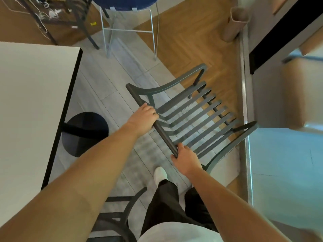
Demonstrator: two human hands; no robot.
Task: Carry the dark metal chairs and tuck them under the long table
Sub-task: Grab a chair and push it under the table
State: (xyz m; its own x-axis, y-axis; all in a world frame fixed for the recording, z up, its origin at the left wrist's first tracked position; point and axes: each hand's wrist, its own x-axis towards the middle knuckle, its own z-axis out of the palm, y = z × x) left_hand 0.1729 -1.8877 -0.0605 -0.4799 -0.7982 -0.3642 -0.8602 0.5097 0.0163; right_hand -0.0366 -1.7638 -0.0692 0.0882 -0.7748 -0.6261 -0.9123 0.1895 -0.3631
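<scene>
Over the grey floor right of the white surface, the dark metal chair has both hands curled round its top rail: left hand, right hand.

Two bare hands hold the top bar of a dark metal chair with a slatted seat: the left hand grips near one end and the right hand grips the other end. A white table with a round black base stands to the left. A white shoe steps on the grey floor, and a second dark chair sits at the bottom.
</scene>
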